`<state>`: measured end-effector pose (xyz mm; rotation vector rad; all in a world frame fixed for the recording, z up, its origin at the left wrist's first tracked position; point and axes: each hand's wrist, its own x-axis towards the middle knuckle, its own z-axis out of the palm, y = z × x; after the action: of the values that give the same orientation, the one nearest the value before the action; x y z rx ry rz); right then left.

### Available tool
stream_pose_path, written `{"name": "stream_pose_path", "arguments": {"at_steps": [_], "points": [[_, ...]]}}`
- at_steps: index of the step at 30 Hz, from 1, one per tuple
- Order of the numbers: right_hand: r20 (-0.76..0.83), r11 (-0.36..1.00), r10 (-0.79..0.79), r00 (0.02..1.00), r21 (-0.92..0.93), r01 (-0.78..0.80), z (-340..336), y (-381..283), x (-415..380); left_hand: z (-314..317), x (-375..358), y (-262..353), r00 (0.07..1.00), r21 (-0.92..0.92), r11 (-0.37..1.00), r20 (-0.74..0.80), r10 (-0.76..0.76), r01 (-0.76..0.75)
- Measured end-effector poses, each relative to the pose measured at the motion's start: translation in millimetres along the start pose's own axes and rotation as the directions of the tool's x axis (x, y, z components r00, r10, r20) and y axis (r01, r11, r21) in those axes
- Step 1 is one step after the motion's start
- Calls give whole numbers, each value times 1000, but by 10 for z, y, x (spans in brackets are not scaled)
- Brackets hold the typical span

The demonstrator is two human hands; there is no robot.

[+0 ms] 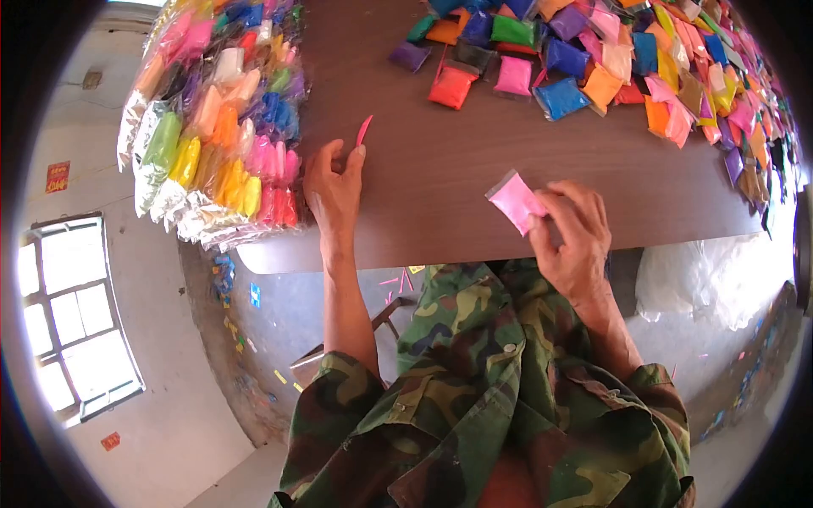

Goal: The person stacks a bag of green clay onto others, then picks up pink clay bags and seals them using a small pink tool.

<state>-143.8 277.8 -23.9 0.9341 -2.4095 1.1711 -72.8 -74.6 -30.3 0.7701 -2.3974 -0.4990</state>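
A small pink packet (515,200) with a clear sealed edge is pinched by one corner between the thumb and fingers of my right hand (576,233), over the front part of the table. My left hand (333,186) is near the table's left side, its thumb apart from its bent fingers. Right at that thumb's tip is a thin pink strip (364,131), angled away from me. Just left of the hand, a tall stack of clear bags (212,161) filled with packets of many colours stands on the brown table (415,195).
Loose coloured packets (601,76) are heaped along the far and right side of the table. A translucent plastic bag (703,275) hangs or stands below the right edge. Pink strips (405,280) and other scraps lie on the floor near a stool (309,360).
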Motion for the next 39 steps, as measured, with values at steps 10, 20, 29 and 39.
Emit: {"name": "stream_pose_path", "arguments": {"at_steps": [10,20,29,39], "points": [[197,997,-64,978,-30,71,102,-11,-81,79,-19,-61,988,40,989,74,137,-140],[272,987,-101,957,-94,131,173,-47,-4,67,-869,1030,928,-390,919,319,193,-57],[226,990,-93,970,-82,114,198,-65,-15,190,-857,1126,888,-355,930,389,244,-100],[210,993,-83,974,-59,97,190,-64,-23,226,-805,1146,875,-300,937,387,290,-178]]}}
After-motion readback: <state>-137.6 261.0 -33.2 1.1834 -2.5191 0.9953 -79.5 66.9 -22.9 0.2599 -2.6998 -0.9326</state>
